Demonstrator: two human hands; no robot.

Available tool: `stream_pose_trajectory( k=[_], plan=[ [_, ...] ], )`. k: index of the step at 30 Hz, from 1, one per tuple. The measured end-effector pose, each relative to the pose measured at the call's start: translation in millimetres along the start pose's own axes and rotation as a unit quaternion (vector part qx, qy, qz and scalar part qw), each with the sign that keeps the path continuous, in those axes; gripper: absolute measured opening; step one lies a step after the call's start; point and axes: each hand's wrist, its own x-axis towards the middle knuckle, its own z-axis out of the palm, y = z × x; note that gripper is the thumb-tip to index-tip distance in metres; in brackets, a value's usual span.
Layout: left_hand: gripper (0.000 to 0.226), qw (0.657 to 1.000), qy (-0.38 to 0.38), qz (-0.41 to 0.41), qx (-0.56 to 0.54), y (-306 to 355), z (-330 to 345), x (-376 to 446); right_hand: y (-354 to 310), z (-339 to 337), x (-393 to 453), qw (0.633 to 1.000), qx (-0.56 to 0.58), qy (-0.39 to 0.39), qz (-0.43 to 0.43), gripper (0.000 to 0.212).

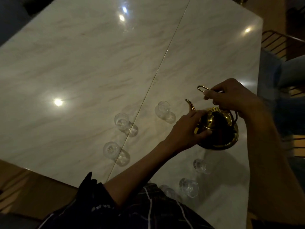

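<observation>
The brass teapot (217, 128) sits low over the marble bench (82, 71) near its right edge (whether its base rests on the stone or hangs just above it, the dim view does not settle), with the spout (189, 104) pointing to the far side. The right hand (231, 96) is closed round the wire handle (202, 88). The left hand (186, 128) grips the pot's body, fingers and thumb curled against the metal. Small clear glasses stand close, one glass (163, 111) just beyond the spout and another glass (200, 166) between the forearms. The likely trouble: a swing of pot or forearm could topple a glass, and a steep tilt could loosen the lid (215, 109)
</observation>
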Motion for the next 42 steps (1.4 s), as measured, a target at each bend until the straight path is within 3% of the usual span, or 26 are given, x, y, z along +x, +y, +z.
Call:
stream_pose_trajectory(
  k=[42],
  plan=[
    [0.066, 0.998, -0.026, -0.04, 0.038, -27, 5, 0, 11, 28, 17, 1.0, -0.002, 0.003, 0.003, 0.027]
  ],
)
